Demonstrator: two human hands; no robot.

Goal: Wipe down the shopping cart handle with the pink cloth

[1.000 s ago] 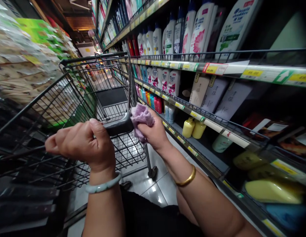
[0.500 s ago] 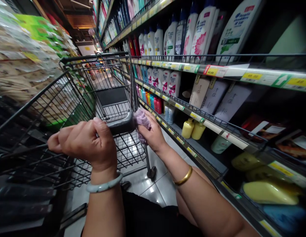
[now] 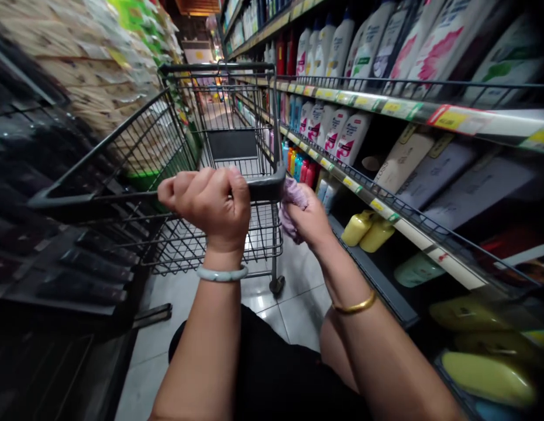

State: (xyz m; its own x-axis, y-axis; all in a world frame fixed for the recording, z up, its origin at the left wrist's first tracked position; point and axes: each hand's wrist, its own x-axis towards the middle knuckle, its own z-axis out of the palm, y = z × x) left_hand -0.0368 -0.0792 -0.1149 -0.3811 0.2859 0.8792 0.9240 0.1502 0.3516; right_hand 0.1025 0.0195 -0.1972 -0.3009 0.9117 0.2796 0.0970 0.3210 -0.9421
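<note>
My left hand (image 3: 208, 204), with a pale bangle at the wrist, is wrapped round the dark handle (image 3: 265, 186) of a wire shopping cart (image 3: 232, 143). A crumpled purple cloth (image 3: 293, 211) is held in my right hand (image 3: 313, 217), fingers closed on it at the right end of the handle. The cloth touches the corner of the handle. A gold bangle circles my right wrist. The cart's basket shows bare wire mesh where it is visible.
Shelves with shampoo bottles (image 3: 353, 138), boxes and yellow bottles (image 3: 357, 228) line the right side close to my right arm. Stacked packages (image 3: 96, 88) and dark packs (image 3: 96, 272) stand at the left. Pale floor tiles (image 3: 293, 310) show below the cart.
Both hands, the cart and the cloth now appear further right and slightly higher in view. The left hand remains on the handle, and the right hand still holds the cloth.
</note>
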